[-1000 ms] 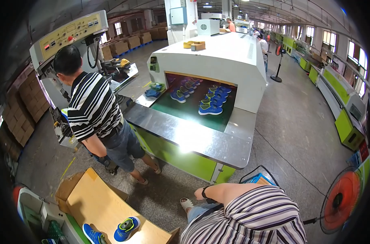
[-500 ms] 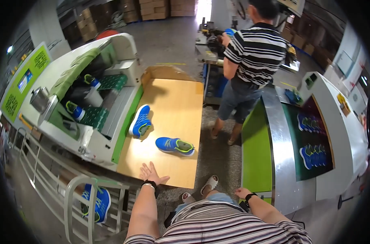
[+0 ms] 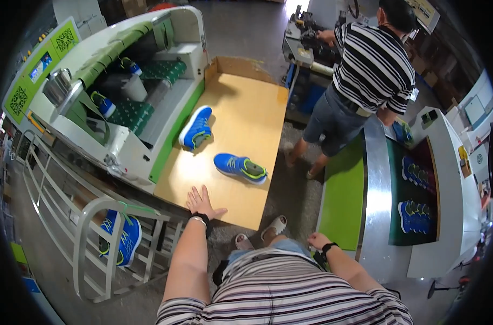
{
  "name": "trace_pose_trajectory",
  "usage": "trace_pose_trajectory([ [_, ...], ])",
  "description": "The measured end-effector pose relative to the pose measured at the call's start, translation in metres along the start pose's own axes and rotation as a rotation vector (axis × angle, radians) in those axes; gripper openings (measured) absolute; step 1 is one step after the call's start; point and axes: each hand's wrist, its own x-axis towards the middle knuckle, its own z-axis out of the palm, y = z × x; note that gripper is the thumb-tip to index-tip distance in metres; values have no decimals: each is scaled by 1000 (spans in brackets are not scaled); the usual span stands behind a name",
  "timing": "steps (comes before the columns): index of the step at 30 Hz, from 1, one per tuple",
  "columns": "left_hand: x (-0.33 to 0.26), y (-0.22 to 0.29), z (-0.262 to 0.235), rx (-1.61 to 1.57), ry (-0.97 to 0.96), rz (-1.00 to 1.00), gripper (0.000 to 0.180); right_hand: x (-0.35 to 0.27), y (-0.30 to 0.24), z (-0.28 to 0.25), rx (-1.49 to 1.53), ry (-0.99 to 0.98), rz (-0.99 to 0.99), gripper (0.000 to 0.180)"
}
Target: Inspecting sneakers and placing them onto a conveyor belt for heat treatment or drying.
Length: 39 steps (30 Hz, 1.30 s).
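My left hand [image 3: 200,203] lies flat with fingers spread on the near edge of the wooden tabletop [image 3: 246,116]. Farther in on that top, a blue sneaker with lime lining [image 3: 239,167] rests with its toe to the left. Another blue sneaker [image 3: 196,128] lies by the machine's green edge, tilted with its white sole showing. Neither shoe is touched by my hands. At my right side, my right hand [image 3: 318,240] hangs near the green panel of the right-hand machine, its fingers curled and nothing visible in them.
A white machine [image 3: 119,157] on the left holds blue shoes on a green perforated belt. Below it, a metal rack [image 3: 95,216] has a blue shoe behind its bars. At right, a conveyor machine [image 3: 449,189] carries several blue shoes. A co-worker [image 3: 371,65] stands ahead.
The view has shifted, so the table and shoes sit higher. My hands keep much the same places. The co-worker has turned, one arm now reaching down toward the right conveyor.
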Motion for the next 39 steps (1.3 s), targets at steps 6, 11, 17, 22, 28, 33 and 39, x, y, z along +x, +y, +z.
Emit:
trace_pose_trajectory([
  [6,2,0,-3,23,-25,-15,141,-6,-4,-8,70,29,21,38],
  [11,-1,3,-5,6,-5,1,142,4,-22,-31,70,43,42,37],
  [17,13,5,-36,-19,46,25,112,21,-123,-79,156,112,-276,38],
  [22,84,11,-106,-137,474,-139,78,38,-245,-117,70,187,-848,55],
  [28,164,31,-172,-263,615,-290,97,86,-340,-138,-32,-5,-1105,80],
  [33,191,44,-166,-213,457,-325,93,123,-368,-139,8,-285,-1072,85],
  [39,133,32,-100,-1157,391,-249,39,151,-388,-207,351,-582,-635,71],
])
